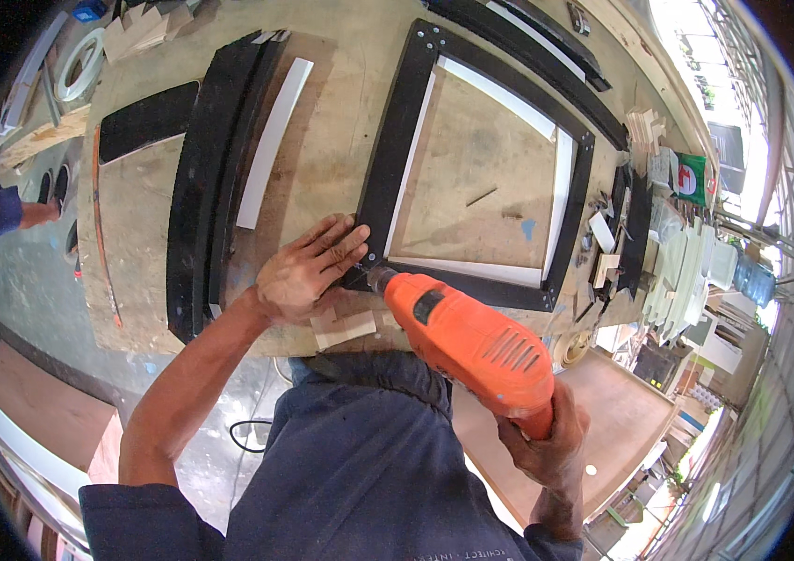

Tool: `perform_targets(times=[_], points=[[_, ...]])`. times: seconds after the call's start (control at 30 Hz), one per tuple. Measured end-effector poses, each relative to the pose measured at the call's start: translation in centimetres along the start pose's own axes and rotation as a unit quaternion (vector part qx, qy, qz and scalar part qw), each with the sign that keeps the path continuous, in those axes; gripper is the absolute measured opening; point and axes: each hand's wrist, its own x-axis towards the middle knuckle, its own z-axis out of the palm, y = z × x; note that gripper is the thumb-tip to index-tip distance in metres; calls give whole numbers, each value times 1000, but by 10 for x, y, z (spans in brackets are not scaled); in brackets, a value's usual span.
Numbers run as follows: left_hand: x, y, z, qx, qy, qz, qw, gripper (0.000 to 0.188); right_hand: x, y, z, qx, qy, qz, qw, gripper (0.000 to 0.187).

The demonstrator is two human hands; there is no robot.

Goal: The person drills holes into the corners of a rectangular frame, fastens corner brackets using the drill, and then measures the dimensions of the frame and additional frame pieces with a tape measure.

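An orange power drill [476,341] is gripped at its handle by my right hand [551,439]. Its chuck points at the near left corner of a black rectangular frame [388,150], which lies flat on the wooden worktable [341,75]. Whether the bit touches the frame is hard to make out. My left hand [313,266] lies on that same corner, fingers stretched out and resting on the black surface beside the chuck. White strips [500,93] line the inside of the frame, and round screw heads [431,35] show at its corners.
Black panels [215,178] and a white strip [275,145] lie left of the frame. More black pieces [528,42] lie beyond it. Small wood blocks [346,329] sit by the near edge. Another person's hand [40,213] shows at the far left. Stacked pale pieces [682,271] stand at right.
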Motion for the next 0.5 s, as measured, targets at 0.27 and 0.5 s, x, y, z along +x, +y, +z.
perform_targets(times=[0.27, 0.5], points=[[2, 2, -5, -9, -5, -26, 1000, 78, 44, -44, -24, -75, -145, -57, 985, 56], [0, -2, -1, -63, 11, -46, 997, 79, 52, -51, -28, -115, -152, -53, 980, 56]])
